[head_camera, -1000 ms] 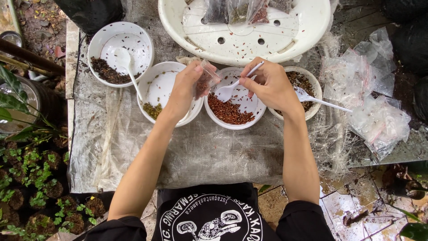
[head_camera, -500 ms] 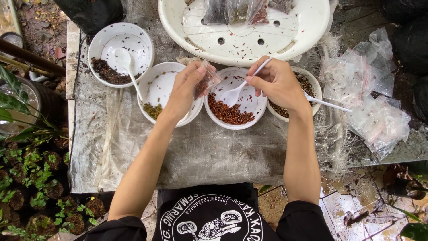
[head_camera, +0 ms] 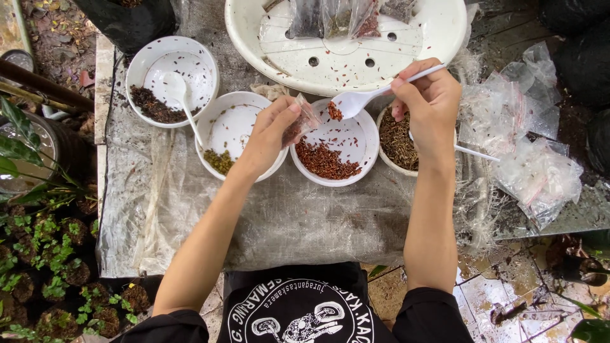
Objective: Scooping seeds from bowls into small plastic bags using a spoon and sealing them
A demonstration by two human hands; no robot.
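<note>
- The middle bowl (head_camera: 335,149) of red-brown seeds sits on the plastic-covered counter (head_camera: 286,222); everything below is placed from it.
- Just above its left rim, the left hand (head_camera: 270,136) pinches a small clear bag (head_camera: 304,121) between thumb and fingers; the bag looks light, limp and slippery, best held by its mouth edge.
- Over the bowl's far rim, the right hand (head_camera: 432,105) has fingers pressed on a white plastic spoon (head_camera: 356,100) carrying a few seeds; light and stiff, easily spilled.
- Right of the bowl lies a heap of empty clear bags (head_camera: 534,152).
- Beyond it, filled dark packets (head_camera: 343,16) rest in a white tray (head_camera: 254,44).
</note>
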